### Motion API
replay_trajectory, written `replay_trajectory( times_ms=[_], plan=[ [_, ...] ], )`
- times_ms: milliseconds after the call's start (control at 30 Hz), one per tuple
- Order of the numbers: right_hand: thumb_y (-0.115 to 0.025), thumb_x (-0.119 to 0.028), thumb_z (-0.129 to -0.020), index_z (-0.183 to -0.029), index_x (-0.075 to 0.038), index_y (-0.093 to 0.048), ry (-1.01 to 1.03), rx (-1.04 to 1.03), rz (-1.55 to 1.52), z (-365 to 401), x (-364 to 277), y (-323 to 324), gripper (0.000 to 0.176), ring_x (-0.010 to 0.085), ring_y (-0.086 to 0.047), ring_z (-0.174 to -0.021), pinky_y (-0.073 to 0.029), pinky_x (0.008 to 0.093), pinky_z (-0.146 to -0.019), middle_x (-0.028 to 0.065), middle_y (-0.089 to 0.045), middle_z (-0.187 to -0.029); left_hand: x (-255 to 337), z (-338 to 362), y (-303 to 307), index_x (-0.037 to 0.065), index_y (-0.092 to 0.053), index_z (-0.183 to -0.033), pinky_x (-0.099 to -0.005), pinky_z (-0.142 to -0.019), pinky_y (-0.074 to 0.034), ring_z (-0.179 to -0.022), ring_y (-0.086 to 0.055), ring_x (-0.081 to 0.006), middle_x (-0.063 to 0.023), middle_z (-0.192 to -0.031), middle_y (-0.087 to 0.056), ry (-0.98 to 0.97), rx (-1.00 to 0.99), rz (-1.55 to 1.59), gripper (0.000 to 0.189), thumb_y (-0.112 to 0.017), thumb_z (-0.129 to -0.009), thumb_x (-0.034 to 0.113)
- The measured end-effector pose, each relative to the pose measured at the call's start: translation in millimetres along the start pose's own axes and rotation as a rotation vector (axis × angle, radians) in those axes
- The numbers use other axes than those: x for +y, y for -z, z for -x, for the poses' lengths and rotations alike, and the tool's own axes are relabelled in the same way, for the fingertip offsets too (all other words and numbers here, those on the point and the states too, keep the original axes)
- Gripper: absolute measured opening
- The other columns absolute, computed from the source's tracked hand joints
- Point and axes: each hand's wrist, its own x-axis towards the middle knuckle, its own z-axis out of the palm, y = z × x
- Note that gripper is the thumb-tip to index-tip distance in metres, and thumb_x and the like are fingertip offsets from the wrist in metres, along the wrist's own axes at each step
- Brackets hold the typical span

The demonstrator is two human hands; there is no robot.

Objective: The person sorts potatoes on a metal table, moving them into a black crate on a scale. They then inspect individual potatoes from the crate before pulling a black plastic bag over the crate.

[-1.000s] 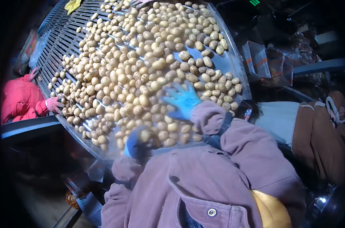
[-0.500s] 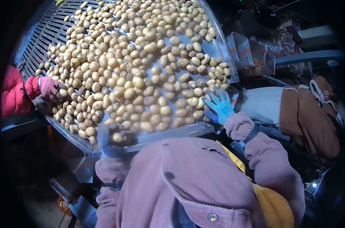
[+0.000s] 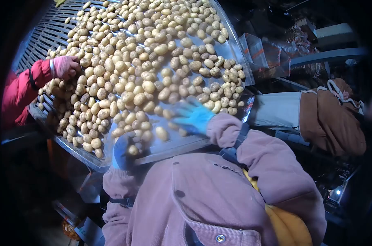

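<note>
A broad layer of small pale potatoes [image 3: 124, 88] covers the metal sorting table [image 3: 175, 145]. My right hand [image 3: 193, 117], in a light blue glove, is over the near right part of the layer. Its fingers are spread and a little blurred, with potatoes around the fingertips. At the table's near edge is my left hand [image 3: 121, 152], in a blue glove with dark fingers. Those fingers are smeared, and a single potato [image 3: 133, 150] shows right against them; I cannot tell whether they grip it. One loose potato [image 3: 162, 133] lies between my two hands.
Another person's pink-gloved hand [image 3: 65, 67] reaches into the potatoes from the left. A slatted black grate [image 3: 40, 43] forms the far left of the table. Right of the raised metal rim [image 3: 232, 35] are clear plastic bins [image 3: 257, 51] and a person in brown [image 3: 335, 117].
My right hand has swept left from the table's right corner, and potatoes near it have shifted. My left hand stays at the near edge. The pink-gloved hand has moved up and right.
</note>
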Motion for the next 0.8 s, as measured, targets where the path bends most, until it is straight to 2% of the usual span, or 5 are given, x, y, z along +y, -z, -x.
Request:
replay_trajectory(
  times_ms=[100, 133, 367, 633, 800],
  plan=[
    [-0.065, -0.03, -0.082, -0.126, -0.023, -0.058, -0.114, -0.018, 0.079, 38.1, 21.7, 11.5, 0.046, 0.0369, -0.038, -0.136, -0.024, 0.0569, -0.113, 0.014, -0.041, -0.148, 8.1, 6.3, -12.6, 0.006, -0.051, -0.115, -0.0267, -0.073, -0.051, -0.087, -0.056, -0.0119, -0.0028, -0.105, -0.058, -0.072, -0.009, -0.331, 0.032, -0.061, -0.091, 0.026],
    [-0.065, -0.03, -0.083, -0.129, -0.023, -0.057, -0.133, -0.017, 0.106, 48.6, 28.0, 13.7, 0.048, 0.0374, -0.036, -0.138, -0.023, 0.0575, -0.114, 0.015, -0.039, -0.15, 4.7, 2.9, -6.9, 0.007, -0.05, -0.12, -0.0304, -0.076, -0.051, -0.093, -0.056, -0.0154, -0.0054, -0.11, -0.056, 0.047, 0.08, 0.141, 0.036, -0.06, -0.091, 0.026],
    [-0.055, -0.035, -0.091, -0.145, -0.021, -0.043, -0.342, -0.14, 0.233, 123.1, 66.9, 9.1, 0.056, 0.0386, -0.018, -0.147, -0.016, 0.0579, -0.116, 0.015, -0.026, -0.158, -5.5, 10.9, 1.9, 0.012, -0.049, -0.129, -0.0413, -0.086, -0.05, -0.1, -0.056, -0.0228, -0.006, -0.114, -0.058, -0.078, 0.162, 0.037, 0.042, -0.057, -0.092, 0.03],
    [-0.058, -0.025, -0.087, -0.139, -0.015, -0.051, -0.603, 0.31, 0.338, 136.5, 76.6, -3.4, 0.053, 0.0351, -0.042, -0.13, -0.031, 0.0524, -0.105, 0.015, -0.044, -0.143, 12.6, 25.6, -68.2, 0.009, -0.055, -0.117, -0.0438, -0.089, -0.051, -0.094, -0.06, -0.0189, -0.0057, -0.103, -0.062, -0.102, 0.225, 0.293, 0.031, -0.059, -0.092, 0.026],
    [-0.061, -0.017, -0.08, -0.127, -0.015, -0.057, -0.233, 0.11, 0.005, 3.9, 43.2, 17.6, 0.046, 0.0243, -0.059, -0.107, -0.046, 0.0411, -0.084, 0.009, -0.059, -0.12, -13.2, 25.0, -52.9, 0.009, -0.057, -0.124, -0.027, -0.061, -0.048, -0.077, -0.056, -0.0144, -0.008, -0.104, -0.061, -0.084, 0.276, 0.086, 0.042, -0.06, -0.094, 0.038]
  ],
)
